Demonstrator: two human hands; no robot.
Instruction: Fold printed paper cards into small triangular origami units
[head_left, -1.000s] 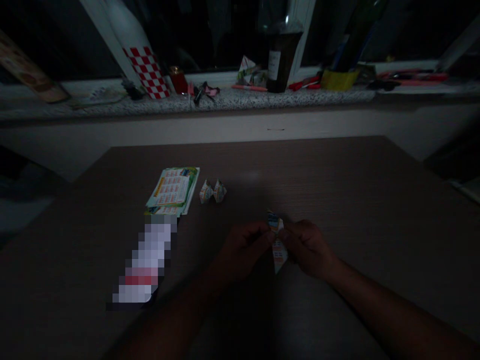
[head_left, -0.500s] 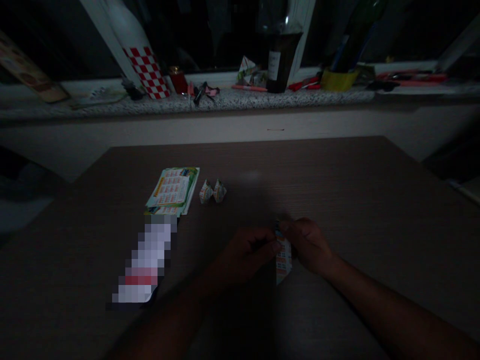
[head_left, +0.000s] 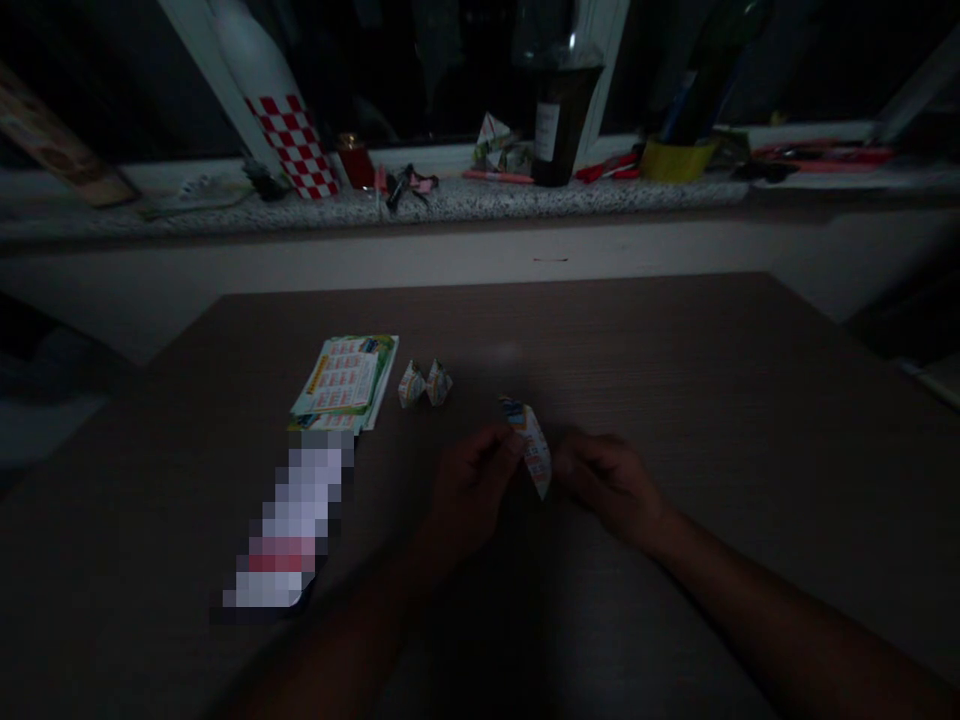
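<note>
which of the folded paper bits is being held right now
The long pointed piece, pinched in the left hand. The two small folded pieces lie untouched on the table next to the card stack.

Both forearms angle inward from the lower edge, wrists low. The left grip [head_left: 471, 482] has its thumb and fingers pinched on a folded paper [head_left: 534, 455] at its fingertips. Just to its right, the right grip [head_left: 611, 482] is loosely curled with knuckles up. It is too dark to tell whether it touches the paper.
</note>
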